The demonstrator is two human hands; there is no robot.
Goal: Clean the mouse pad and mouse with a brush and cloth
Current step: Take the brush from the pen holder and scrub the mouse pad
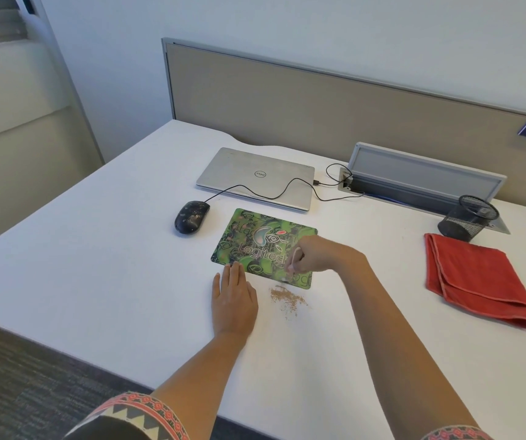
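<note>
Bright, soft, even light fills the scene, and the white worktop (103, 249) around the mouse pad (255, 242) is nearly washed out. Shadows are faint, short and soft-edged, hugging whatever stands near the pad. A pale sheen lies on the pad's print. Straight edges far from the pad bow outward, and detail is slightly soft throughout.

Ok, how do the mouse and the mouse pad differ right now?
The mouse is black, rounded and speckled with pale crumbs; the mouse pad is flat, green-patterned and shows no obvious crumbs. The mouse lies untouched; the mouse pad has the left hand touching its near edge and the right hand holding a brush over it. Both rest on the white table.
</note>
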